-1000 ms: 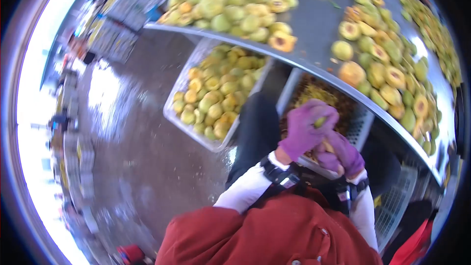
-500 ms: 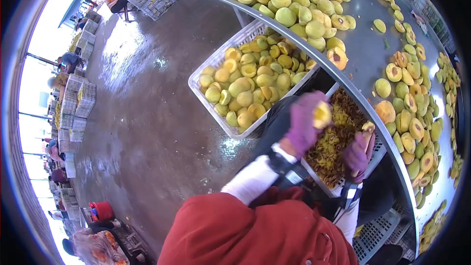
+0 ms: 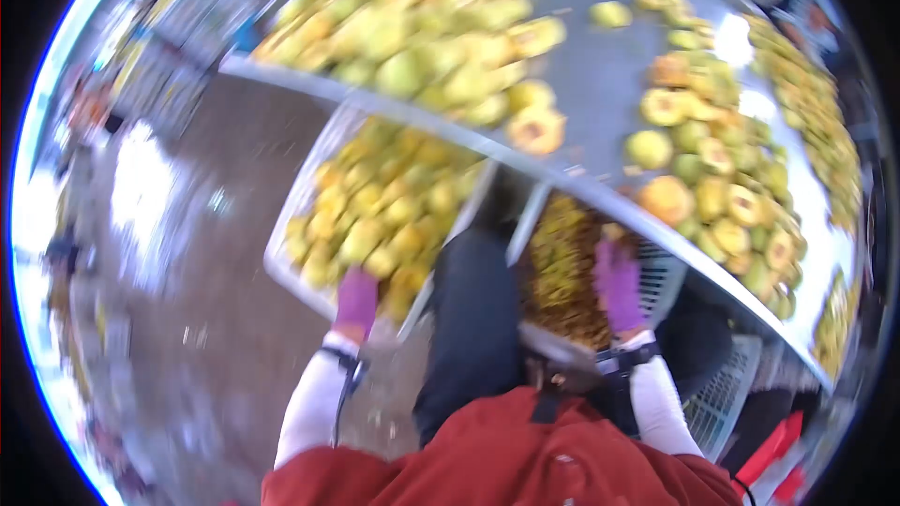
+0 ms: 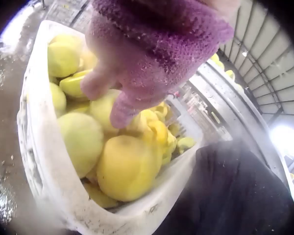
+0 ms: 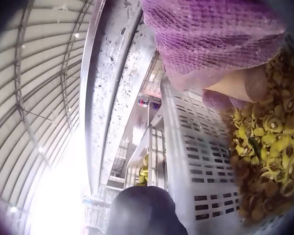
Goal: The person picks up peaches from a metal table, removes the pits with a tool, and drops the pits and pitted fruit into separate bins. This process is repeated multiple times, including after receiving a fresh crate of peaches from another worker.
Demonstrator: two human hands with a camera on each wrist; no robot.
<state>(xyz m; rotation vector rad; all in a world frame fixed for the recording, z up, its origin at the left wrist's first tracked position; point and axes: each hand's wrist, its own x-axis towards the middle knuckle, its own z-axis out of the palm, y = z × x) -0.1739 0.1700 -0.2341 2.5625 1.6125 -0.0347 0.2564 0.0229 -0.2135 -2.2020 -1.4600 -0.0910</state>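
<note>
My left hand [image 3: 357,298], in a purple knitted glove, reaches down into a white crate [image 4: 34,112] of yellow-green peach halves [image 4: 127,169]. In the left wrist view its thumb and fingers are spread, fingertips right at the top fruit. My right hand [image 3: 618,286], gloved the same, is curled around a tan handle [image 5: 231,85] of a slim tool. The tool's working end is hidden. This hand hovers over the right side of a perforated crate [image 5: 201,152] that holds brown pits and yellow scraps [image 3: 562,290].
A metal table [image 3: 600,103] runs across the front, its edge above both crates. Piles of peaches [image 3: 403,28] lie on it, some cut with pits showing. My knee [image 3: 476,290] stands between the crates. Another grey crate [image 3: 727,394] is at the right. Wet floor [image 3: 216,319] spreads left.
A second ago both hands were together over the pit crate. Then the left hand carried a peach half away leftward, and now it is down at the white crate. The right hand stays over the pits.
</note>
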